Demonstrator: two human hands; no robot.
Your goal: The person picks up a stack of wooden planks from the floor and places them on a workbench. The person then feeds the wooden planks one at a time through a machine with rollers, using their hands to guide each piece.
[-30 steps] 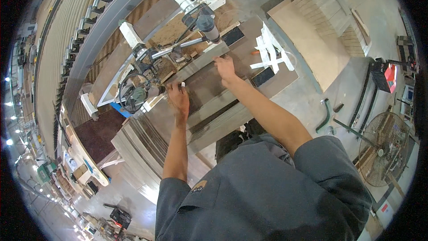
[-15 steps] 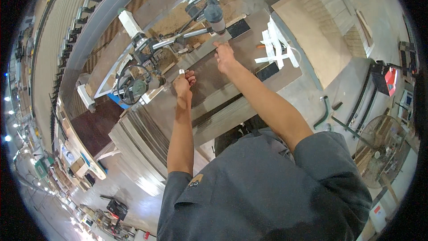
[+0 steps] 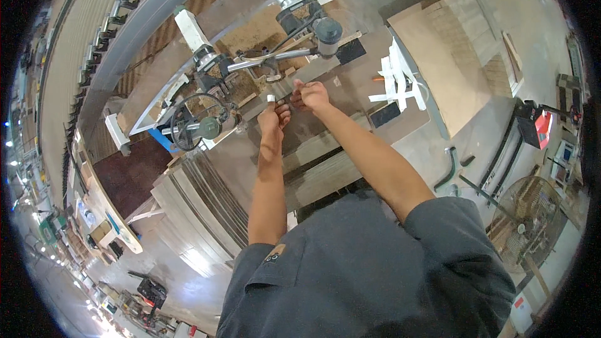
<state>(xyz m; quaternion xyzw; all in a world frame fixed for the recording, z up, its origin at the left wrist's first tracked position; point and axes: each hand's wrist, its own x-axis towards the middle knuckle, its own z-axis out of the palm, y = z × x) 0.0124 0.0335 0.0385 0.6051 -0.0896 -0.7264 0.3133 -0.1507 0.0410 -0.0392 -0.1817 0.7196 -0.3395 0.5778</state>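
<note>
My left hand [image 3: 274,117] is closed, fingers curled, above the brown work table [image 3: 338,91]. A small white piece [image 3: 270,97] shows at the tip of its thumb or finger; whether it is a wrap or a held thing I cannot make out. Close to its right, my right hand [image 3: 311,96] has its fingers bent inward and pinched toward the left hand. Anything between the fingers is too small to make out. Just beyond both hands runs a long grey strip [image 3: 289,81] beneath the machine's motor units.
A grey cylindrical motor [image 3: 327,32] and a black hoop-shaped cable [image 3: 188,126] hang over the table's far side. White strips [image 3: 395,78] lie at the right, near a cardboard sheet [image 3: 447,69]. Long boards [image 3: 200,194] are stacked at the left. A floor fan [image 3: 524,225] stands right.
My right hand has drawn in from a stretched, pointing reach over the strip to beside my left hand, its fingers curling. The whole view has shifted slightly.
</note>
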